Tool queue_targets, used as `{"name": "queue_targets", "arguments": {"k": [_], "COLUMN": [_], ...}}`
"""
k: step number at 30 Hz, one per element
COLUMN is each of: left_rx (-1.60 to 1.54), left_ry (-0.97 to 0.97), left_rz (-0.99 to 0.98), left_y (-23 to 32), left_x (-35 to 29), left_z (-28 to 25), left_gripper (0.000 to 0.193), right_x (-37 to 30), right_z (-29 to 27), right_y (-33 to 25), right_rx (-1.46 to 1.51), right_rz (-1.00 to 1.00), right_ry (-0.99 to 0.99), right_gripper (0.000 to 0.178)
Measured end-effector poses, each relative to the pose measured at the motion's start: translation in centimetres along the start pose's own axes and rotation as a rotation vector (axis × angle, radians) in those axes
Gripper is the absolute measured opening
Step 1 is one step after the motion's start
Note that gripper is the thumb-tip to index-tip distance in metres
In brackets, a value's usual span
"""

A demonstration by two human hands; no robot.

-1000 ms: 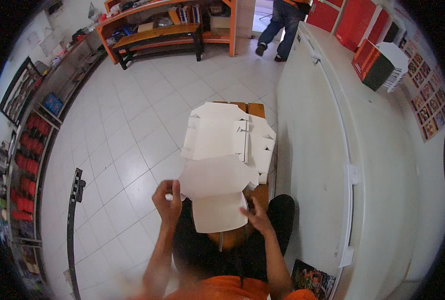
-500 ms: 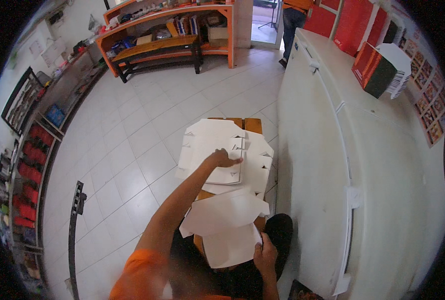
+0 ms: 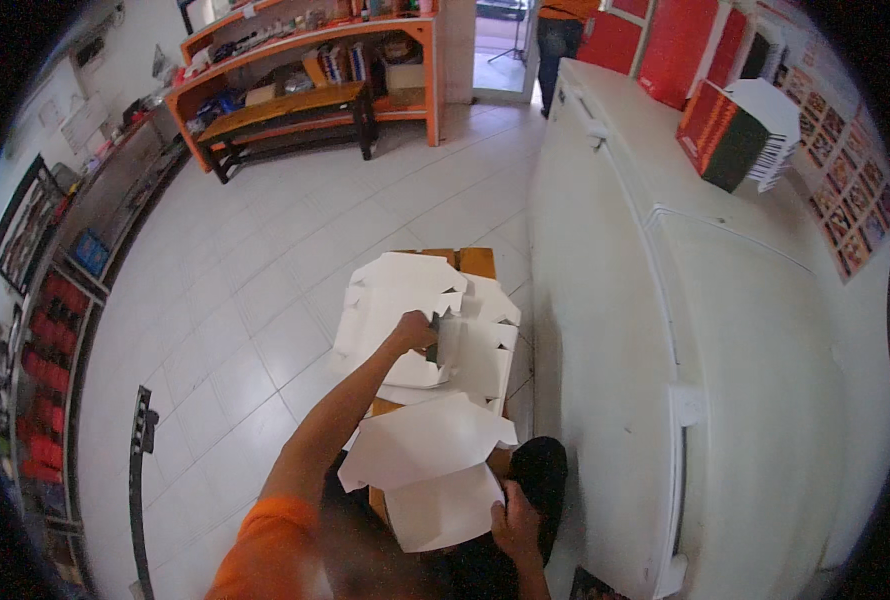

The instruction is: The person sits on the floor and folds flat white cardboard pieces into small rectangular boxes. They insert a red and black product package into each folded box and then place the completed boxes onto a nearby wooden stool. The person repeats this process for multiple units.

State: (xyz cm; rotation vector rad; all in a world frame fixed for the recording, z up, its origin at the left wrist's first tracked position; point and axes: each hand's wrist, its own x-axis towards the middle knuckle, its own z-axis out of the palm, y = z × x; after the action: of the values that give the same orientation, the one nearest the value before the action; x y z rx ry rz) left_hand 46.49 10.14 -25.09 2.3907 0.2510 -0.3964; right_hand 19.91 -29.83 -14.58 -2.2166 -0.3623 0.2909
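The left hand [image 3: 414,330] reaches forward over a stack of flat white cardboard box blanks [image 3: 405,300] that lies on a small wooden table [image 3: 477,262]. Its fingers are curled around a small dark tool with a pale end [image 3: 437,338], held upright against the top blank; the tool is too small to name with any certainty, though it may be a stamp or a stapler. The arm runs from the orange sleeve [image 3: 265,540] at the lower edge up to the middle of the stack.

The right hand [image 3: 517,525] is low in the view, close to the body, clasping the right edge of a partly folded white box blank [image 3: 430,470]. That blank rests on the person's lap, its upper flap spread wide and overlapping the near edge of the table, its lower panel hanging toward the knees. A black shoe or dark round shape [image 3: 540,465] shows just beside it on the right.

Immediately to the right stands a long white chest freezer [image 3: 665,330], its side close to the table. On its lid, far from the hands, sits a stack of red and white flat cartons [image 3: 740,125]. An orange shelving unit [image 3: 315,60] with a dark wooden bench [image 3: 285,110] in front stands across the white tiled floor [image 3: 225,300]. Another person [image 3: 560,30] stands in the doorway beyond.
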Motion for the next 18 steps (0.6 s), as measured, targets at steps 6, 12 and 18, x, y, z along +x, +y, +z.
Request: {"name": "queue_targets", "arguments": {"k": [6, 12, 18], "left_rx": [-0.581, -0.448, -0.505], "left_ry": [-0.039, 0.132, 0.618], "left_rz": [-0.097, 0.138, 0.113], "left_y": [3.3, 2.2, 4.0], "left_x": [-1.5, -3.8, -14.3], "left_z": [-1.6, -8.0, -18.4], "left_gripper": [0.022, 0.017, 0.028], "right_x": [-0.5, -0.4, -0.8], "right_z": [0.7, 1.1, -4.2], "right_y": [1.3, 1.6, -3.8], "right_rx": [-0.073, 0.072, 0.122], "right_rz": [-0.016, 0.028, -0.132], "right_ry": [0.105, 0.026, 0.132], "right_gripper": [0.040, 0.051, 0.063]}}
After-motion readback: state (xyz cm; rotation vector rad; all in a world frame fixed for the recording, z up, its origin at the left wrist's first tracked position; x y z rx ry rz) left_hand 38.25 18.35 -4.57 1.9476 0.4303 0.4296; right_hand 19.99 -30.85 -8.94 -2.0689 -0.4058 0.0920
